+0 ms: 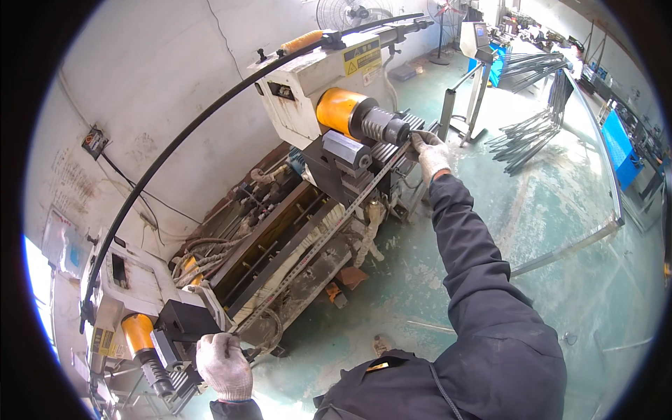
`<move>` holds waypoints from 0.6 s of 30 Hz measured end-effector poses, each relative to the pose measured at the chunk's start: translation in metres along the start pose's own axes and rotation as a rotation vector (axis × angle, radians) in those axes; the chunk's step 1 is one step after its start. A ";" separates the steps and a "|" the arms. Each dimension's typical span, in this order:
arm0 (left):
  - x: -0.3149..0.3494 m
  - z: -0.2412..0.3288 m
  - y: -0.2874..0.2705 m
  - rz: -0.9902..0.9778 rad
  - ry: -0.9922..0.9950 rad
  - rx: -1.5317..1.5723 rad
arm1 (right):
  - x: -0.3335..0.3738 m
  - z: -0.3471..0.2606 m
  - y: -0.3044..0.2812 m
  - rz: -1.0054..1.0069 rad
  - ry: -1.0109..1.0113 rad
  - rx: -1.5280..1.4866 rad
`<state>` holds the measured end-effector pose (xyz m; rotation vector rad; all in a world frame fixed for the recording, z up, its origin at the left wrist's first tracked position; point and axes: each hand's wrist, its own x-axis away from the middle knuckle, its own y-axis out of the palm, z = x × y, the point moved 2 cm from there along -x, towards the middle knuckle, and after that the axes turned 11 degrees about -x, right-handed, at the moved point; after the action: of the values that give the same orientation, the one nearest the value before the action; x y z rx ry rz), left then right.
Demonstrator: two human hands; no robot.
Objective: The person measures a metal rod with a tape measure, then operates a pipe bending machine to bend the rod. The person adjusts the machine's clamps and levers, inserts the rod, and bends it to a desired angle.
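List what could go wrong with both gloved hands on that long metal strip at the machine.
The right hand grips the strip right beside the far clamp head; a glove could be pinched. The left hand sits just as close to the near clamp head. Cables and debris lie on the floor underfoot.

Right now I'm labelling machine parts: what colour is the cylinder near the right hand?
Orange-yellow cylinder, with a dark ribbed end; head view.

White knit gloves cover both hands, orange cylinders sit on the cream machine, floor pale green.
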<state>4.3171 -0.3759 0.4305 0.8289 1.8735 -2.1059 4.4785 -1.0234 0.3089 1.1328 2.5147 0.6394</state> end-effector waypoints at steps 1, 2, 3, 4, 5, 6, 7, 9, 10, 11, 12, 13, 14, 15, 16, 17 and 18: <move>-0.001 0.001 0.000 0.000 -0.007 0.000 | -0.001 0.002 0.001 0.002 -0.002 -0.012; -0.002 0.001 -0.001 -0.008 -0.010 0.000 | -0.001 0.003 0.003 -0.002 0.004 -0.030; -0.002 0.000 0.000 -0.015 -0.013 0.001 | -0.001 0.002 0.005 0.015 -0.012 -0.021; -0.003 -0.001 0.000 -0.028 -0.027 0.007 | 0.000 0.002 0.007 0.026 -0.022 -0.018; -0.003 -0.001 0.000 -0.018 -0.018 -0.001 | 0.001 0.001 0.009 0.063 0.005 -0.005; -0.003 -0.003 0.000 -0.014 -0.020 -0.004 | 0.002 0.000 0.011 0.052 -0.034 -0.020; -0.004 -0.004 0.000 -0.026 -0.028 -0.002 | 0.003 0.000 0.013 0.066 -0.036 -0.025; -0.004 -0.007 -0.001 -0.047 -0.022 0.027 | 0.003 0.006 0.013 0.093 -0.050 -0.025; -0.004 -0.009 -0.002 -0.069 -0.023 0.043 | -0.001 0.011 0.010 0.091 -0.057 -0.019; -0.004 -0.012 -0.004 -0.079 -0.035 0.063 | -0.007 0.019 0.006 0.091 -0.067 -0.020; -0.004 -0.016 -0.006 -0.091 -0.050 0.081 | -0.016 0.028 -0.002 0.054 -0.073 -0.040; -0.002 -0.021 -0.008 -0.115 -0.088 0.099 | -0.027 0.040 -0.011 0.058 -0.098 -0.030; -0.002 -0.029 -0.011 -0.074 -0.053 0.091 | -0.041 0.050 -0.023 0.102 -0.215 0.190; 0.002 -0.038 -0.015 -0.071 -0.074 0.095 | -0.058 0.058 -0.032 0.135 -0.404 0.603; 0.007 -0.052 -0.022 -0.092 -0.128 0.082 | -0.076 0.063 -0.048 0.089 -0.532 1.064; 0.013 -0.067 -0.029 -0.091 -0.107 0.080 | -0.095 0.070 -0.062 0.032 -0.504 1.420; 0.020 -0.084 -0.039 -0.100 -0.110 0.070 | -0.112 0.074 -0.075 -0.011 -0.497 1.566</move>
<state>4.3040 -0.2839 0.4495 0.6309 1.8300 -2.2391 4.5367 -1.1328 0.2179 1.3058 2.2302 -1.6974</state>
